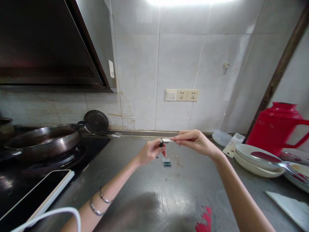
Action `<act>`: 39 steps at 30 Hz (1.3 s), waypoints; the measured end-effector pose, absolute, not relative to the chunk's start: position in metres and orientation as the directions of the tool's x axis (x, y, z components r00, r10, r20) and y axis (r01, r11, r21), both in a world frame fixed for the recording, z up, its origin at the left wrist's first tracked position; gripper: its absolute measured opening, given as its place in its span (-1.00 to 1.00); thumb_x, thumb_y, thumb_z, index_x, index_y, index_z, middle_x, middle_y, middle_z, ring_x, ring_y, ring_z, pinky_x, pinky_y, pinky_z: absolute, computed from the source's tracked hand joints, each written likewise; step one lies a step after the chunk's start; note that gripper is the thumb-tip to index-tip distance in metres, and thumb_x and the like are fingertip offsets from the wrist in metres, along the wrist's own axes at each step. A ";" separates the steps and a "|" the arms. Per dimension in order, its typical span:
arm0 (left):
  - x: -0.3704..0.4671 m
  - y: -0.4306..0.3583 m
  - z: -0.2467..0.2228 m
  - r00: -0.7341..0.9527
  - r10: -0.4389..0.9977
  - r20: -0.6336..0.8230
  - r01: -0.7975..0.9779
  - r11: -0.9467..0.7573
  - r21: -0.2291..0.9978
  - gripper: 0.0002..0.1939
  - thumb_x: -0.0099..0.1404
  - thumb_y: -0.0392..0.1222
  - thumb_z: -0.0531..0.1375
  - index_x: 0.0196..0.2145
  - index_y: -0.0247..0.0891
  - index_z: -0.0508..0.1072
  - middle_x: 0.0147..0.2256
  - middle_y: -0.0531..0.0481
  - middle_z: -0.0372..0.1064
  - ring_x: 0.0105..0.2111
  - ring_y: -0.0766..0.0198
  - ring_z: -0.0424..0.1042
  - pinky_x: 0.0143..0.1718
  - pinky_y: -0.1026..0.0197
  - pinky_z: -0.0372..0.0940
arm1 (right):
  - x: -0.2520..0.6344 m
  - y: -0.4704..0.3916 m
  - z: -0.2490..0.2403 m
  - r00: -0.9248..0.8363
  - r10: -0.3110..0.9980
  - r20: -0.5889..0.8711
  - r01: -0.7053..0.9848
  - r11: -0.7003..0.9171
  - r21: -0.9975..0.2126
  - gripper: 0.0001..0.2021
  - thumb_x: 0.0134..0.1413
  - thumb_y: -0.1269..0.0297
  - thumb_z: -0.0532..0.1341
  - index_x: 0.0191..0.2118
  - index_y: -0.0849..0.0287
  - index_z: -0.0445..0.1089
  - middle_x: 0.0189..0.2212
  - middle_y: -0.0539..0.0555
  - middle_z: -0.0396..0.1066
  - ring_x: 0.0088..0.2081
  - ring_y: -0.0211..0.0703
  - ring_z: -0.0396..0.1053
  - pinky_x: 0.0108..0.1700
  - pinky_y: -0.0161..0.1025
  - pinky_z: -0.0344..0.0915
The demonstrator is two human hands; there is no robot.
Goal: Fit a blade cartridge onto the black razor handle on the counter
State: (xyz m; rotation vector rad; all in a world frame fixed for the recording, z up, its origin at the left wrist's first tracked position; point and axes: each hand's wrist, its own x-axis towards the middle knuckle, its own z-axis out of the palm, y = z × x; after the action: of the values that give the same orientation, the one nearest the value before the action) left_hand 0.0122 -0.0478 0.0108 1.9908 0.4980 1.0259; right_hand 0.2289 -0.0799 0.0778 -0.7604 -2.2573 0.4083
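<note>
My left hand (152,151) is closed around a small black object (161,144), upright between thumb and fingers; its kind is not clear. From the right, my right hand (193,140) pinches a short, slim white piece (167,140) between thumb and fingertips. The white piece's left end meets or nearly meets the top of the black object; I cannot tell whether they are joined. Below my left fingertips, a small clear and teal item (166,162) lies on the steel counter (183,183).
A steel pan (45,140) sits on the black stove at left, with a phone (36,196) and white cable (60,210) in front. At right stand a red thermos jug (275,129) and stacked dishes (258,166). Wall sockets (187,95) are behind.
</note>
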 end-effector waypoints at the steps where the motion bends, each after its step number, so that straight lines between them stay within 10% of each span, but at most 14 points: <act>1: 0.012 -0.048 0.011 0.594 0.648 0.477 -0.026 -0.577 0.817 -0.84 0.24 -0.15 0.09 -0.32 -0.33 0.29 -0.49 -0.03 0.41 -0.48 0.37 0.34 -0.46 0.32 0.14 | 0.230 -0.078 0.077 -0.574 0.635 0.517 0.415 0.770 -0.485 -0.67 0.09 0.14 0.12 -0.12 0.20 0.47 -0.50 0.08 0.38 -0.44 -0.25 0.26 -0.41 -0.33 0.17; 11: 0.017 -0.051 0.013 0.441 0.751 0.492 -0.129 -0.489 0.863 -0.75 0.24 -0.05 0.08 -0.28 -0.31 0.22 -0.34 -0.08 0.42 -0.64 0.44 0.33 -0.56 0.33 0.22 | 0.247 -0.066 0.071 -0.407 0.724 0.557 0.521 0.684 -0.510 -0.66 0.07 0.13 0.12 -0.12 0.18 0.47 -0.41 0.09 0.45 -0.41 -0.21 0.30 -0.44 -0.33 0.15; 23: 0.023 -0.035 -0.007 0.110 0.864 0.491 -0.123 -0.479 0.869 -0.70 0.22 0.00 0.06 -0.23 -0.28 0.34 -0.66 0.21 0.01 -0.72 0.51 -0.01 -0.71 0.41 -0.08 | 0.232 -0.056 0.059 -0.292 0.771 0.566 0.601 0.609 -0.518 -0.66 0.07 0.18 0.09 -0.09 0.18 0.45 -0.32 0.09 0.48 -0.40 -0.20 0.29 -0.38 -0.31 0.15; 29: 0.016 -0.019 -0.017 0.148 0.877 0.458 -0.185 -0.430 0.884 -0.62 0.24 0.05 0.01 -0.21 -0.34 0.33 -0.58 0.14 0.11 -0.67 0.49 0.09 -0.69 0.40 -0.01 | 0.220 -0.038 0.042 -0.180 0.768 0.615 0.653 0.561 -0.510 -0.61 0.05 0.20 0.08 -0.03 0.24 0.41 -0.50 0.05 0.41 -0.51 -0.26 0.20 -0.48 -0.36 0.09; 39: 0.003 -0.010 -0.016 0.338 0.765 0.548 -0.183 -0.518 0.836 -0.67 0.25 0.02 0.05 -0.21 -0.32 0.27 -0.40 -0.03 0.35 -0.39 0.28 0.41 -0.28 0.20 0.29 | 0.187 -0.053 0.024 -0.108 0.886 0.450 0.341 0.458 -0.821 -0.53 0.01 0.13 0.12 0.04 0.20 0.34 -0.65 -0.08 0.16 -0.67 -0.40 0.01 -0.66 -0.43 -0.02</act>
State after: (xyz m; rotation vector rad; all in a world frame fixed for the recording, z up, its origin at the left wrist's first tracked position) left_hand 0.0028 -0.0097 -0.0157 1.7050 0.5247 1.3268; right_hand 0.1867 -0.0535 0.0237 -1.0717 -1.6745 0.6601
